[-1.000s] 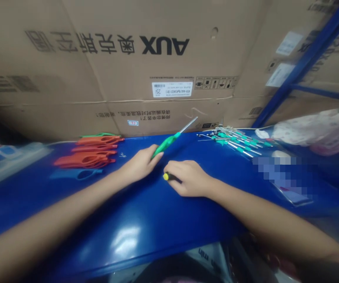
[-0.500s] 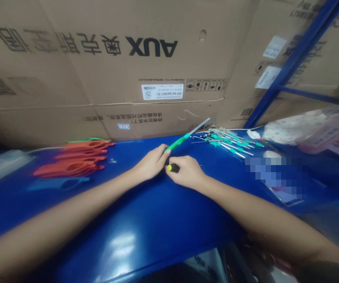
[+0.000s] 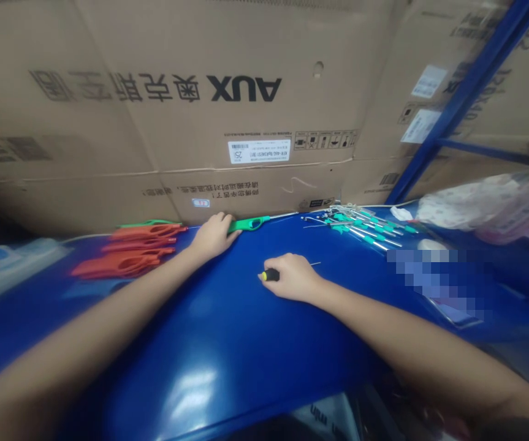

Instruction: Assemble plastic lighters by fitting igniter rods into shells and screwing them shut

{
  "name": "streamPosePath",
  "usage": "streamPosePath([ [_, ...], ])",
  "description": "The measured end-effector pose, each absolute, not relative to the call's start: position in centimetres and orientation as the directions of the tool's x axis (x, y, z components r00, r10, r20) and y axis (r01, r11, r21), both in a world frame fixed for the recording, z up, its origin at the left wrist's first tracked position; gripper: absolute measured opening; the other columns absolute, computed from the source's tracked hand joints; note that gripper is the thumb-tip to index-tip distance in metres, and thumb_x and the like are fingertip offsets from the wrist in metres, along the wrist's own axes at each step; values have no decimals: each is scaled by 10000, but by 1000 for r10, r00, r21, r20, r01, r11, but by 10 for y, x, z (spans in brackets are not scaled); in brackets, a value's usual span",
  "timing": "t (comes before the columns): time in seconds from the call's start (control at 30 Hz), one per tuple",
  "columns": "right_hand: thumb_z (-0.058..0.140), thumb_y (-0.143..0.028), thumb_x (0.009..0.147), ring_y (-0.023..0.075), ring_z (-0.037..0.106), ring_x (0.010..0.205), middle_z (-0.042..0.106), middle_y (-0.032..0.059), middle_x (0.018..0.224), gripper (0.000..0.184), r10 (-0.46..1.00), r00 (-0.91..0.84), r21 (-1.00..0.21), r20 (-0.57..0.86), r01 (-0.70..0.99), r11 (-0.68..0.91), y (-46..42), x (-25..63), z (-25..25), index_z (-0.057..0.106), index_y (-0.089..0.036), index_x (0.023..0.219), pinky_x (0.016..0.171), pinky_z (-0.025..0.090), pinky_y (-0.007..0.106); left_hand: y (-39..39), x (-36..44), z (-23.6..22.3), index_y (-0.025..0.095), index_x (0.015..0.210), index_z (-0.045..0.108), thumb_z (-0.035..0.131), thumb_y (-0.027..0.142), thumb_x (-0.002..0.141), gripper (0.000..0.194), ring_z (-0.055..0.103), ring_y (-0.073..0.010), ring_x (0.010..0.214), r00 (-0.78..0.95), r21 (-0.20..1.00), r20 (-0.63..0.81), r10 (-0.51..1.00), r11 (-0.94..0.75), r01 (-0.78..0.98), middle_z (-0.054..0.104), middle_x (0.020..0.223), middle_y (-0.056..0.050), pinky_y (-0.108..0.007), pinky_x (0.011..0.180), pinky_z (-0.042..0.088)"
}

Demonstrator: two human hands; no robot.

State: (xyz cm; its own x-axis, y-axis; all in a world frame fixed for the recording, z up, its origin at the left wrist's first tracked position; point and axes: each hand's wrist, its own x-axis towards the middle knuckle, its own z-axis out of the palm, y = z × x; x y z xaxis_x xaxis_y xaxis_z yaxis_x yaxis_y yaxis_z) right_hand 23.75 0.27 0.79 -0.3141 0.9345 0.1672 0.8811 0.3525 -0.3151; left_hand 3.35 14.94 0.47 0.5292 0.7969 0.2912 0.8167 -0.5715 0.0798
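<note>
My left hand (image 3: pixel 216 236) is closed around the handle end of a green long-necked lighter (image 3: pixel 248 224), low over the back of the blue table. Its thin metal tube points right, toward the bundle of metal tubes with green ends (image 3: pixel 360 225). My right hand (image 3: pixel 294 275), nearer the middle of the table, grips a screwdriver (image 3: pixel 271 275) with a black and yellow handle; its thin shaft shows past the hand on the right. Left of my left hand lie several orange lighter bodies (image 3: pixel 129 260), with a green one (image 3: pixel 147 223) behind them.
A large cardboard box (image 3: pixel 176 122) stands along the back of the blue table (image 3: pixel 209 355). A blue metal post (image 3: pixel 457 116) slants up at the right. Plastic bags (image 3: pixel 466 199) lie at the right, and another plastic bag (image 3: pixel 16 263) at the left.
My left hand has moved away from the right hand, left and toward the back of the table, carrying the green lighter, which now lies flatter. My right hand still holds the screwdriver.
</note>
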Motion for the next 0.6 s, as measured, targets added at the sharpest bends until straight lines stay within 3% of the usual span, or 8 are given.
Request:
streamPosePath([
  [0.27, 606, -393, 895, 167, 590, 653, 683, 22, 715, 235, 927, -355, -306, 121, 875, 375, 2, 241, 11, 651, -216, 747, 545, 238, 260, 134, 20, 25, 157, 1136, 595, 474, 361, 942, 306, 563, -333, 1148, 483, 49, 379, 790, -538, 841, 610, 1181, -169, -426, 965, 477],
  [0.4, 597, -376, 903, 196, 626, 820, 705, 46, 943, 193, 904, -401, -321, 146, 845, 427, 1, 244, 15, 642, -214, 999, 633, 355, 271, 117, -12, 43, 202, 1040, 640, 459, 391, 929, 285, 622, -280, 1070, 497, 72, 356, 791, -554, 830, 676, 1103, -101, -374, 943, 494],
  [0.5, 523, -211, 912, 231, 593, 962, 641, 109, 1096, 264, 861, -483, -272, 160, 817, 508, 6, 253, 16, 613, -165, 1156, 803, 422, 338, 107, -50, 54, 196, 1010, 652, 493, 379, 862, 284, 649, -275, 985, 489, 124, 252, 835, -529, 839, 705, 1071, -99, -366, 891, 497],
  [0.6, 481, -110, 897, 254, 548, 1005, 581, 151, 1146, 362, 824, -532, -201, 195, 801, 565, 18, 266, 13, 612, -127, 1234, 870, 437, 397, 96, -87, 65, 189, 970, 659, 543, 367, 770, 292, 650, -264, 872, 465, 216, 1, 885, -454, 864, 718, 1010, -91, -346, 781, 503],
])
